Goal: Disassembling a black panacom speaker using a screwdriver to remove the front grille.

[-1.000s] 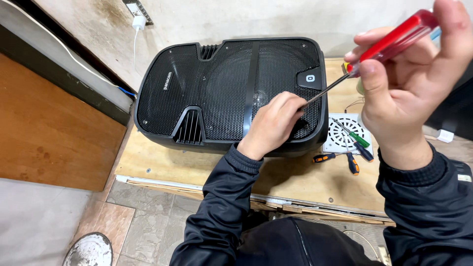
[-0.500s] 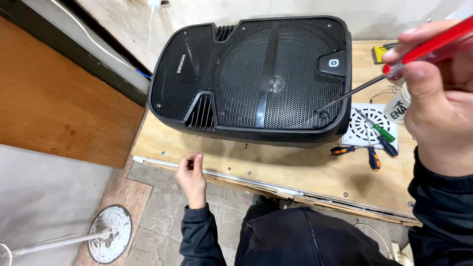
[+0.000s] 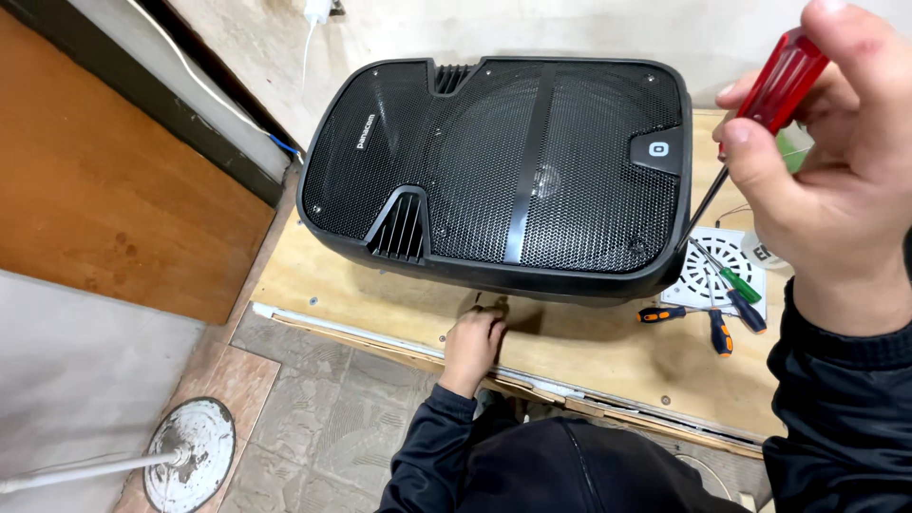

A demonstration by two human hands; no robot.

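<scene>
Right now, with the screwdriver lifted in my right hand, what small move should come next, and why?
Probably lower the red-handled screwdriver toward the speaker: the right hand holds it raised beside the speaker's right edge, while the left hand rests on the wooden board, just in front of the speaker.

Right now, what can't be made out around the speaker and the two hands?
Head view only:
- Screwdriver tip: hidden behind the speaker edge.
- Left hand: fingers curled on the wooden board; anything under them is hidden.
- Right hand: cut off by the frame's edge.
- Small tools beside the white grille: too small to tell tip types.
</scene>
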